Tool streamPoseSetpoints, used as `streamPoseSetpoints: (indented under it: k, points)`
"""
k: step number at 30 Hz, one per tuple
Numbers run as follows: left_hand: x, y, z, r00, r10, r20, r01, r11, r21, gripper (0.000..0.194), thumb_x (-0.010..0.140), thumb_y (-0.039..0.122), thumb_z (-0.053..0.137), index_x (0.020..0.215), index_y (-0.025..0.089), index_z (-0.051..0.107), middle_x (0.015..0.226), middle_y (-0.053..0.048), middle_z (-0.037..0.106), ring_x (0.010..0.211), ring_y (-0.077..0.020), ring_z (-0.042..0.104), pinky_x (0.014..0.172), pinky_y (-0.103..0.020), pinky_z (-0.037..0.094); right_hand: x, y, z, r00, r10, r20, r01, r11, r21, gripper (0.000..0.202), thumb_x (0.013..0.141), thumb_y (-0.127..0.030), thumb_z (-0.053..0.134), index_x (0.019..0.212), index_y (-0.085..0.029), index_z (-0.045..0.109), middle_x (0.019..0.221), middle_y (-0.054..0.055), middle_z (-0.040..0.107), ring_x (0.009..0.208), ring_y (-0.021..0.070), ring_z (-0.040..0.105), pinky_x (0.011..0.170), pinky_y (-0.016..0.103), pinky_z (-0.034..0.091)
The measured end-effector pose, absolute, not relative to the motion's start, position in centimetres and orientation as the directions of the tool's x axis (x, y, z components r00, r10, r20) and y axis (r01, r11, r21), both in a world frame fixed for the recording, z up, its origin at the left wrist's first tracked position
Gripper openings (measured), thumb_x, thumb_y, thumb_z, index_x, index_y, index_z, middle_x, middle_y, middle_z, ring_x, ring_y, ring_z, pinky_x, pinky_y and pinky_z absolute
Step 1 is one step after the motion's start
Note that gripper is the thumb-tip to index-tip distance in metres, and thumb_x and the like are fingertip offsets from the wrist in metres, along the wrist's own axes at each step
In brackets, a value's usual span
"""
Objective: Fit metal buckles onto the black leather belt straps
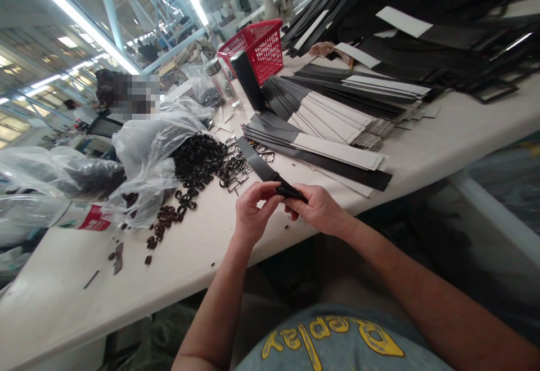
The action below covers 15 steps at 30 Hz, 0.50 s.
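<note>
Both hands grip one black belt strap (258, 161) above the table's near edge. My left hand (256, 206) pinches it between thumb and fingers, beside a narrow band around the strap. My right hand (319, 208) is closed around the folded end on the right. The strap's free end points away, towards a pile of metal buckles (237, 169). Left of these lies a heap of small black loops (198, 160), with brown loops (163, 222) trailing nearer. Stacked black straps with white-wrapped ends (337, 154) lie just beyond my right hand.
A red plastic basket (264, 50), a dark cylinder (247, 81) and a clear bottle (223, 84) stand at the back. Plastic bags (145, 151) crowd the left side. More black straps with buckles (489, 86) cover the far right. Another person's hand (323, 49) shows behind the stacks.
</note>
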<state>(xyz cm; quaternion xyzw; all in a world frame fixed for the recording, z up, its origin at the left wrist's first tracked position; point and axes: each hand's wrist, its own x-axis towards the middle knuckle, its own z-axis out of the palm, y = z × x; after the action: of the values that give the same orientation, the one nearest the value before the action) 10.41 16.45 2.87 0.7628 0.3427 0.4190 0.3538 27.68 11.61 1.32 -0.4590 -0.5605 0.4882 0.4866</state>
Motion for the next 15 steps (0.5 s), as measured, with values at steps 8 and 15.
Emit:
streamPoseSetpoints:
  k: [8, 15]
  points:
    - [10.8, 16.4, 3.0, 0.397, 0.843, 0.363, 0.159, -0.453, 0.877, 0.022, 0.080, 0.026, 0.078, 0.102, 0.026, 0.078, 0.087, -0.002, 0.067, 0.075, -0.0117, 0.062, 0.069, -0.022, 0.053, 27.7, 11.6, 1.2, -0.117, 0.988, 0.104, 0.031, 0.109, -0.994, 0.027, 0.088, -0.045, 0.060, 0.082, -0.018, 0.060, 0.070, 0.001, 0.064, 0.055, 0.0136, 0.062, 0.053, 0.023, 0.048]
    - [10.8, 15.9, 2.8, 0.403, 0.832, 0.380, 0.176, -0.478, 0.860, 0.029, 0.080, 0.026, 0.078, 0.109, 0.029, 0.076, 0.093, -0.002, 0.065, 0.079, -0.0119, 0.060, 0.073, -0.023, 0.053, 27.9, 11.6, 1.2, -0.112, 0.988, 0.109, 0.051, 0.116, -0.992, 0.022, 0.089, -0.038, 0.057, 0.085, -0.017, 0.061, 0.071, 0.001, 0.064, 0.056, 0.0133, 0.062, 0.053, 0.023, 0.049]
